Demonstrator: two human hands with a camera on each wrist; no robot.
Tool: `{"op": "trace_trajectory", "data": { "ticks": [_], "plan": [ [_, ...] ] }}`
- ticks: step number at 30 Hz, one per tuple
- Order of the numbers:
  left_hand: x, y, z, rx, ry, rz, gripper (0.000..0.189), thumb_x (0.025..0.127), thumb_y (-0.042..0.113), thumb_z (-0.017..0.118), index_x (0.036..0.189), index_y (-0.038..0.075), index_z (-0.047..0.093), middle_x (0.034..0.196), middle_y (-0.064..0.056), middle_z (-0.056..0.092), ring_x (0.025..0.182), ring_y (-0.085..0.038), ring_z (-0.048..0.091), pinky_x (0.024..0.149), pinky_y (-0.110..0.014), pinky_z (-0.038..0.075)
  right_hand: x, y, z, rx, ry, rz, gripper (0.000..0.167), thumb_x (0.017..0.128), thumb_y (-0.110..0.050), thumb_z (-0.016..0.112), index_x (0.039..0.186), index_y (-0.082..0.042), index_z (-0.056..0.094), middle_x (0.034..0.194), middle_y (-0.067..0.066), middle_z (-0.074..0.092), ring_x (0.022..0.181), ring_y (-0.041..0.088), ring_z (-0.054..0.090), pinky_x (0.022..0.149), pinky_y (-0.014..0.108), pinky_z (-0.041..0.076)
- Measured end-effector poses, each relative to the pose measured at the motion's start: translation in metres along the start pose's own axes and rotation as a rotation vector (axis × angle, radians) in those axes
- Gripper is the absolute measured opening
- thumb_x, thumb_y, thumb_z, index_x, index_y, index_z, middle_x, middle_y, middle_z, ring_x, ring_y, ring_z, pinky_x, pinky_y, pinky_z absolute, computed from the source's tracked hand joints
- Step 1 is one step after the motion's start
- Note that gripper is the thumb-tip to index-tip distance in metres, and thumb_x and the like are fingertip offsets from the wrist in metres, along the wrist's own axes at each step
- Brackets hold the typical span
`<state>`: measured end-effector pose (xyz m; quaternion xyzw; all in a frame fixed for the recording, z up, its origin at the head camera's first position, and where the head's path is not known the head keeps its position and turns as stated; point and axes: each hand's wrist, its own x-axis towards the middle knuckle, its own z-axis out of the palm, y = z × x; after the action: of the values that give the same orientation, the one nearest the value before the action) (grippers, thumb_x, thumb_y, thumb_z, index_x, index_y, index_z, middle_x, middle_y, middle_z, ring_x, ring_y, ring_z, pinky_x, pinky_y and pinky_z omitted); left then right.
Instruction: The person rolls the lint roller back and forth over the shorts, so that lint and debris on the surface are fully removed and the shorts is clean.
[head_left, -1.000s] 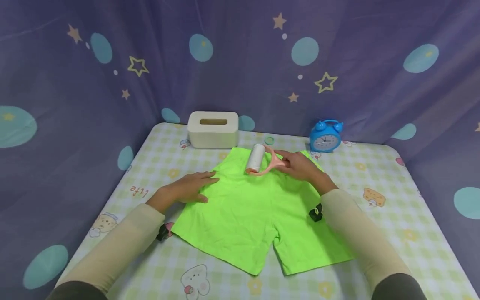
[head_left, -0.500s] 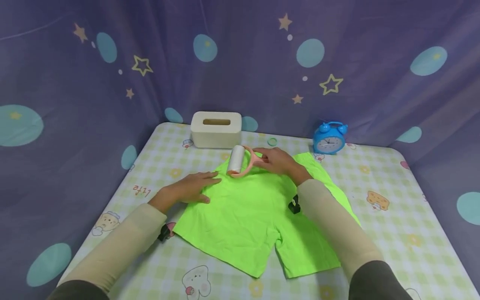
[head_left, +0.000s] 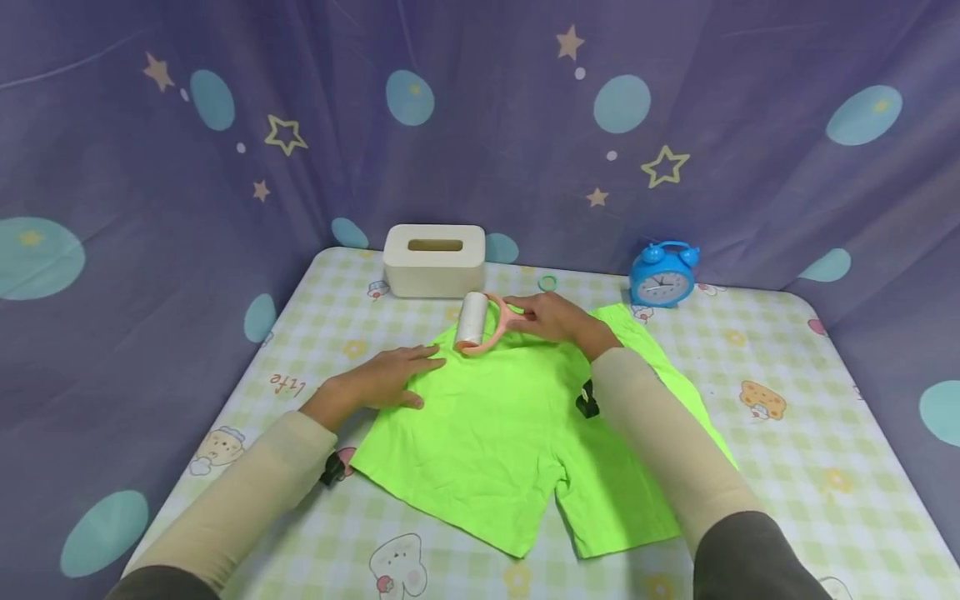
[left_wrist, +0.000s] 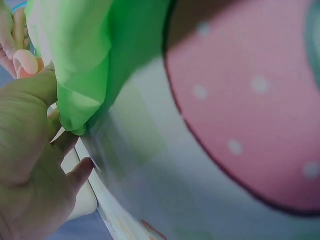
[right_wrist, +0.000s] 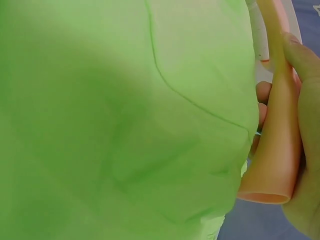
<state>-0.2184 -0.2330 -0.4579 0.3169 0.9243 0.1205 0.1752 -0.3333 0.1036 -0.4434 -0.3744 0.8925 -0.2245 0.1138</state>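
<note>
Bright green shorts [head_left: 487, 433] lie spread on the table, waistband at the far side. My right hand [head_left: 551, 318] grips the pink handle of a lint roller [head_left: 471, 321], whose white roll rests on the waistband's left part. In the right wrist view the fingers curl round the lint roller's hollow handle [right_wrist: 277, 145]. My left hand [head_left: 386, 379] rests with spread fingers on the left edge of the shorts. The left wrist view shows that hand [left_wrist: 30, 150] beside the fabric's edge [left_wrist: 82, 90], its fingers loosely extended and partly under or behind the cloth; I cannot tell which.
A cream tissue box [head_left: 435, 271] stands at the back left of the table. A blue alarm clock [head_left: 663, 277] is at the back right, and a small green ring [head_left: 548, 283] lies between them. The checked tablecloth [head_left: 795, 433] bears printed cartoons. A patterned purple curtain [head_left: 480, 125] hangs behind.
The right hand has moved the lint roller left along the waistband, mostly in the first half second; since then it has barely moved. The left hand has stayed on the shorts.
</note>
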Motion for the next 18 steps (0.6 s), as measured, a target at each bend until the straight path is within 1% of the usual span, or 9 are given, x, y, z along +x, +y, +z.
{"op": "trace_trajectory", "data": {
  "ticks": [3, 10, 14, 18],
  "plan": [
    [0.001, 0.001, -0.001, -0.004, -0.009, -0.005, 0.078, 0.092, 0.032, 0.075, 0.159, 0.014, 0.038, 0.168, -0.014, 0.028, 0.153, -0.041, 0.030, 0.120, -0.059, 0.032, -0.001, 0.001, -0.003, 0.024, -0.017, 0.009, 0.058, 0.104, -0.040, 0.058, 0.154, -0.012, 0.046, 0.054, -0.006, 0.029, 0.047, 0.011, 0.021, 0.052, 0.028, 0.026],
    [0.000, 0.003, -0.002, -0.012, -0.012, -0.008, 0.078, 0.093, 0.031, 0.075, 0.159, 0.013, 0.038, 0.168, -0.014, 0.027, 0.153, -0.041, 0.029, 0.120, -0.060, 0.031, -0.004, 0.005, -0.007, 0.008, -0.037, 0.007, 0.061, 0.102, -0.042, 0.060, 0.154, -0.014, 0.046, 0.053, -0.006, 0.030, 0.046, 0.010, 0.022, 0.053, 0.027, 0.029],
    [0.001, 0.001, -0.002, -0.017, -0.020, -0.018, 0.079, 0.093, 0.032, 0.075, 0.160, 0.014, 0.037, 0.169, -0.013, 0.025, 0.154, -0.040, 0.027, 0.121, -0.059, 0.030, -0.007, 0.007, -0.011, 0.011, -0.063, 0.053, 0.062, 0.102, -0.046, 0.060, 0.156, -0.018, 0.044, 0.053, -0.006, 0.029, 0.047, 0.011, 0.021, 0.053, 0.028, 0.029],
    [0.001, 0.000, -0.002, -0.031, -0.024, -0.022, 0.079, 0.093, 0.032, 0.075, 0.160, 0.014, 0.037, 0.169, -0.013, 0.025, 0.154, -0.040, 0.027, 0.121, -0.060, 0.030, -0.012, 0.009, -0.014, 0.015, -0.089, 0.087, 0.061, 0.102, -0.045, 0.059, 0.157, -0.022, 0.043, 0.054, -0.005, 0.029, 0.048, 0.012, 0.021, 0.054, 0.028, 0.029]
  ]
}}
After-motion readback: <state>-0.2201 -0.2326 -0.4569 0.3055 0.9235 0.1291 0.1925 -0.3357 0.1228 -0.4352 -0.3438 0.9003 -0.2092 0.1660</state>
